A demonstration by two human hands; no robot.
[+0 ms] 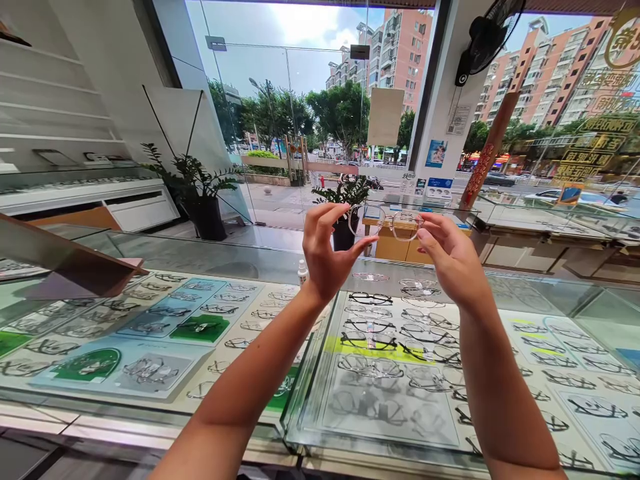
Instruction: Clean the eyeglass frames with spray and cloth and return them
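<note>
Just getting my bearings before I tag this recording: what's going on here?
A person holds a pair of clear-framed glasses up with both hands, the left hand at one side and the right hand at the other. The glasses are raised above a glass display counter, where rows of other eyeglasses are laid out. Beyond are potted plants and large windows.

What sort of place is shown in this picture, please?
Probably an optician's shop: rows of spectacle frames lie in glass display counters, and the left hand and right hand hold up a clear-rimmed pair of glasses.
</note>
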